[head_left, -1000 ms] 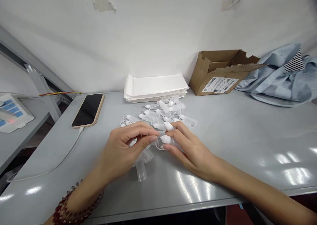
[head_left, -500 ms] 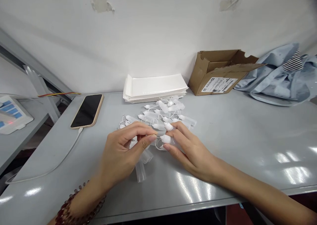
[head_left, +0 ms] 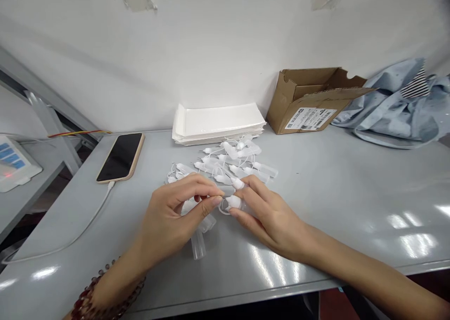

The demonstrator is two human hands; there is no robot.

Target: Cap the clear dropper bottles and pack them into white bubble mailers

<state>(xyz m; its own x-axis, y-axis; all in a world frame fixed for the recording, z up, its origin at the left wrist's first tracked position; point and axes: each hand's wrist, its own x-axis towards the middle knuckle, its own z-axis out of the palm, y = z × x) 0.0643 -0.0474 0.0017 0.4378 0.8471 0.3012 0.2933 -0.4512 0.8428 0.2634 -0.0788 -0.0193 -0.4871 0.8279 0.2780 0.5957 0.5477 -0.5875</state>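
Note:
My right hand (head_left: pixel 269 212) grips a small needle-tip bottle (head_left: pixel 234 201) with a white cap, its tip pointing left. A second white bottle top (head_left: pixel 237 183) shows just above, by the fingers of the same hand. My left hand (head_left: pixel 188 207) is closed in a pinch of thumb and forefinger right at the held bottle's tip. What the pinch holds, if anything, is too small to make out. Around and behind both hands lies a loose pile of similar translucent bottles (head_left: pixel 265 170) with thin white straps. One bottle (head_left: pixel 198 245) lies below my left hand.
A stack of white trays or sheets (head_left: pixel 220 120) stands against the wall behind the pile. To its right is an open cardboard box (head_left: pixel 309 106), then a light blue cloth (head_left: pixel 401 109). A phone (head_left: pixel 121 158) with a charging cable (head_left: pixel 94 217) lies at the left.
The view has shifted slightly. My left fingertips have come a little nearer the cap of the held bottle; my right hand keeps its hold.

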